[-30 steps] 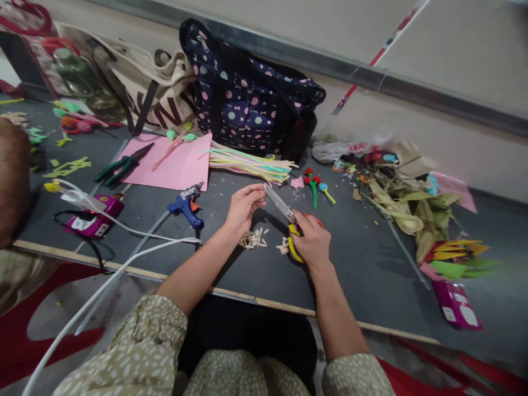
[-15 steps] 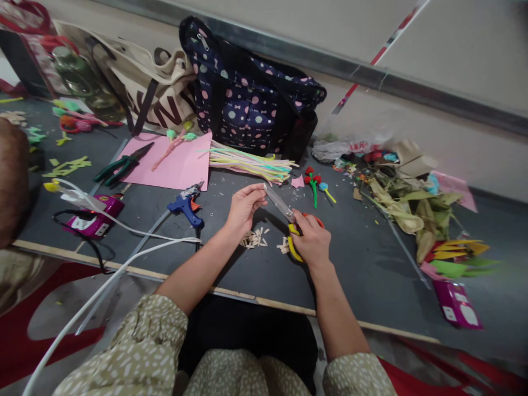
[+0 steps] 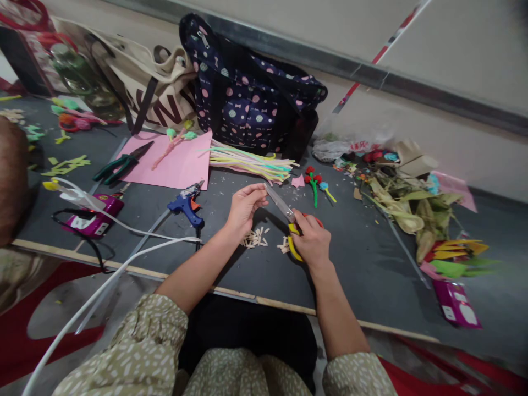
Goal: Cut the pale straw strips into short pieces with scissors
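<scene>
My right hand is closed round the yellow and orange handles of a pair of scissors, whose blades point up and left. My left hand is pinched just left of the blade tips, on something too small to make out. Below and between the hands lie two small heaps of pale cut bits on the dark grey table.
A blue glue gun, a purple device with cables, green pliers by pink paper, a bundle of pastel strips, two bags at the back, and dried husks at the right. A person sits at the far left.
</scene>
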`<state>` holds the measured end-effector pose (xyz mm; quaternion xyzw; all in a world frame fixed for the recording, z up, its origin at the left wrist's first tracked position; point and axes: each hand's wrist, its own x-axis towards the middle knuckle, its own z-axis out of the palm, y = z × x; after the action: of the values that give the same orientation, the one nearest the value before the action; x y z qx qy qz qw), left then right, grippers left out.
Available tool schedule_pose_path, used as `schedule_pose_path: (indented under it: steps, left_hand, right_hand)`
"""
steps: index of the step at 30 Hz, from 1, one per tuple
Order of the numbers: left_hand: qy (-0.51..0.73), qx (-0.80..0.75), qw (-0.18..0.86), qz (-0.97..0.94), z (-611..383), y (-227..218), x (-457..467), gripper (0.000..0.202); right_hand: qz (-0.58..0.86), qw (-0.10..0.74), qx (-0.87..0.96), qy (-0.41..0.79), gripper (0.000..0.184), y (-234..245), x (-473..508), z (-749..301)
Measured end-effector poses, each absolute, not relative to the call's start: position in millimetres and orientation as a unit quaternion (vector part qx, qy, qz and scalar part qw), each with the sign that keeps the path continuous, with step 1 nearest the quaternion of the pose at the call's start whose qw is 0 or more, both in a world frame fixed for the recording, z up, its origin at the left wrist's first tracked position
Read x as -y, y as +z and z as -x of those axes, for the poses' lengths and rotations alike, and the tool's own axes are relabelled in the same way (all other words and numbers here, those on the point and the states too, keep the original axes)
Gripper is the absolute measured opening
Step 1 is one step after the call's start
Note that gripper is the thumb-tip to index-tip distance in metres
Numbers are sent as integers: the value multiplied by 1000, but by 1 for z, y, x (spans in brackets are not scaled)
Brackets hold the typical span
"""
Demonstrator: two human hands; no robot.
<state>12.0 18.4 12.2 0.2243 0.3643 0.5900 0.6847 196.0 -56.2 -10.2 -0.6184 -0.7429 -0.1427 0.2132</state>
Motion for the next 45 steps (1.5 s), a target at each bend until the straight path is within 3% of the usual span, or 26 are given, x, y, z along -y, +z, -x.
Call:
schedule_pose_path:
  steps: [13, 19, 34, 42, 45]
  left_hand:
    - [586, -376, 678, -236, -11, 13, -19, 25]
    - [582, -370, 683, -241, -11, 15, -18, 25]
    - [576, -362, 690, -245, -12, 13, -18, 23]
    - [563, -377, 690, -255, -11, 14, -19, 25]
    - [576, -383, 667, -277, -8, 14, -21, 24]
  right_hand:
    - [625, 230, 740, -98, 37, -12, 57, -198]
    - [640, 255, 722, -51, 46, -8, 56, -202]
    - [620, 249, 740, -79, 38, -10, 54, -200]
    - [623, 277, 732, -17, 39, -11, 55, -202]
    - [653, 244, 716, -35, 45, -9, 54, -209]
